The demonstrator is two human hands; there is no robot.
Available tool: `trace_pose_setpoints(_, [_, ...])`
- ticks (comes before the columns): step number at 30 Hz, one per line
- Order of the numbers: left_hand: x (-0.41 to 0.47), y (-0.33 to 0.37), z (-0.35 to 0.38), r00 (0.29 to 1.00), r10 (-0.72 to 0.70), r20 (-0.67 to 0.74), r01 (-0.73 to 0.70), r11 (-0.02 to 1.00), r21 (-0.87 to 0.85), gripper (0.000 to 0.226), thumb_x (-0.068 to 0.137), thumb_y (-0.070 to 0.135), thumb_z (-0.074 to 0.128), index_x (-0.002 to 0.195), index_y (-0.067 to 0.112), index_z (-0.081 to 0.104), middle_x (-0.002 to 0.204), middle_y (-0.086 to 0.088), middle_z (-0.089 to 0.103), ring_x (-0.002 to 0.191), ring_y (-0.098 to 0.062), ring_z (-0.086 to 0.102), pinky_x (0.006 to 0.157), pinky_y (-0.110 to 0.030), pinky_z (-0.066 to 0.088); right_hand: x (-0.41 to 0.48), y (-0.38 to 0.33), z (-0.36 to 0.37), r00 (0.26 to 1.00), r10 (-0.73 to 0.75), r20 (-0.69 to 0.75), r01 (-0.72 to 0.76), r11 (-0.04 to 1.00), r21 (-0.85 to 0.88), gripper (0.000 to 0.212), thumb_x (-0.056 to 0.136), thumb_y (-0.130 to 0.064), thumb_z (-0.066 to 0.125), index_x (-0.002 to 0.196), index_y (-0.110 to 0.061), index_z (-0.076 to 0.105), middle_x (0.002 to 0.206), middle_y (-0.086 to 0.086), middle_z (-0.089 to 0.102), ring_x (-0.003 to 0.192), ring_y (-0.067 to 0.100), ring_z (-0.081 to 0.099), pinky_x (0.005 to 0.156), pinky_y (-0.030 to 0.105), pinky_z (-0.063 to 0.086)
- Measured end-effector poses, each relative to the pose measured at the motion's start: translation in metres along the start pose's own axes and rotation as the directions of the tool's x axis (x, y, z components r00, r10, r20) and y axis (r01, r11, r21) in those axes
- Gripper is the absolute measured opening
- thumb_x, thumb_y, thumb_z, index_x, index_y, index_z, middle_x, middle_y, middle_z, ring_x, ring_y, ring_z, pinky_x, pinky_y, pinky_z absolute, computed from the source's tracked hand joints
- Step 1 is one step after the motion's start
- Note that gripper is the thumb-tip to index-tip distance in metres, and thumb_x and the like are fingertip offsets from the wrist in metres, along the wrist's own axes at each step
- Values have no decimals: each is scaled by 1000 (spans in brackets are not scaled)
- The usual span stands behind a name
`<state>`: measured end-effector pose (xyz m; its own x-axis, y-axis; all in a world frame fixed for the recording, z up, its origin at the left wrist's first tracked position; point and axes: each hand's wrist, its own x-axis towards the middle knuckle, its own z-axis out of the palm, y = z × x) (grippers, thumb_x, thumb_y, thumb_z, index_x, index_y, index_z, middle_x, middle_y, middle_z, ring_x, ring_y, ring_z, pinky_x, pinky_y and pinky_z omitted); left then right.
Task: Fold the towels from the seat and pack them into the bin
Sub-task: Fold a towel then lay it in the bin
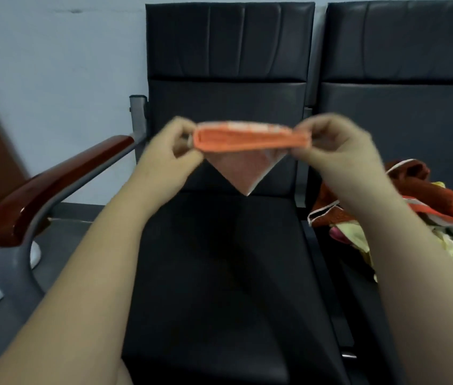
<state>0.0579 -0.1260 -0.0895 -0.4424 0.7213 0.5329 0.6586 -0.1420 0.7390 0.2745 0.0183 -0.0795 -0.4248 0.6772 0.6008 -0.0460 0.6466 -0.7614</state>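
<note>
Both hands hold an orange towel (250, 140) stretched in the air above an empty black seat (219, 273). The left hand (175, 147) pinches one end, the right hand (336, 148) the other, and a loose corner hangs down between them. This looks like mid-fold; next, that corner likely needs tucking. A pile of unfolded towels (425, 201) waits on the neighbouring seat, right. No bin is visible. A wooden armrest (53, 187) stands left.

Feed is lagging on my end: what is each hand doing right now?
Left hand: closed, pinching the left end of the orange towel.
Right hand: closed, pinching the towel's right end, above the seat.
</note>
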Motion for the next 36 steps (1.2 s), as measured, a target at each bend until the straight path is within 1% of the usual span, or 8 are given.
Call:
trace_pose_setpoints(3, [-21,-46,6,907,-245,342,138,941,308,14,89,9,70,92,21,63,92,-9,71,79,-15,62,76,-28,50,-29,46,15,942,214,259,-131,944,-304,26,77,11,72,83,-14,67,76,2,70,68,6,68,69,20,57])
trace_pose_setpoints(5, [-38,-62,13,749,-412,518,136,862,489,12,88,14,71,94,23,66,97,-1,71,89,-18,67,86,-35,53,-53,68,27,781,440,444,-191,844,-500,28,80,15,57,85,-12,62,76,19,71,68,28,73,66,40,62])
trace_pose_setpoints(8, [-56,-66,23,604,-521,604,70,789,610,12,83,24,73,91,32,68,108,7,64,101,-15,63,94,-38,53,-79,80,37,514,639,571,-208,739,-640,27,86,14,50,99,-9,57,91,30,68,67,34,72,60,39,62])
trace_pose_setpoints(16, [-76,-57,25,531,-585,613,84,756,649,17,81,26,73,91,38,65,105,8,63,99,-14,62,95,-42,52,-93,66,32,422,698,578,-139,680,-720,25,90,1,62,109,-13,57,74,13,68,51,15,68,55,28,57])
trace_pose_setpoints(24, [-81,-41,16,405,-628,664,63,744,665,20,79,30,78,97,34,72,112,11,66,109,-12,58,104,-42,45,-96,43,24,261,735,626,-105,666,-738,32,86,-10,73,116,-15,62,86,4,72,62,4,70,70,22,59])
trace_pose_setpoints(30, [-76,-28,-12,83,-606,791,320,768,555,28,91,12,66,103,36,75,117,6,72,114,-11,63,96,-31,44,-83,23,0,35,636,771,-350,731,-586,30,85,-6,74,114,-2,69,100,8,72,90,17,67,91,31,55])
trace_pose_setpoints(33, [-73,-26,-25,126,-543,831,447,778,441,28,93,13,64,96,39,77,118,3,72,111,-15,64,95,-32,44,-74,12,-14,71,550,832,-421,773,-475,21,88,-3,69,109,0,68,101,7,73,95,19,66,89,29,53])
trace_pose_setpoints(36, [-68,-29,-27,294,-505,812,582,768,267,24,93,17,64,116,21,70,122,-8,71,116,-24,65,105,-41,45,-65,8,-26,310,490,815,-525,803,-283,12,91,-3,63,103,-2,66,102,10,73,101,22,69,90,31,54])
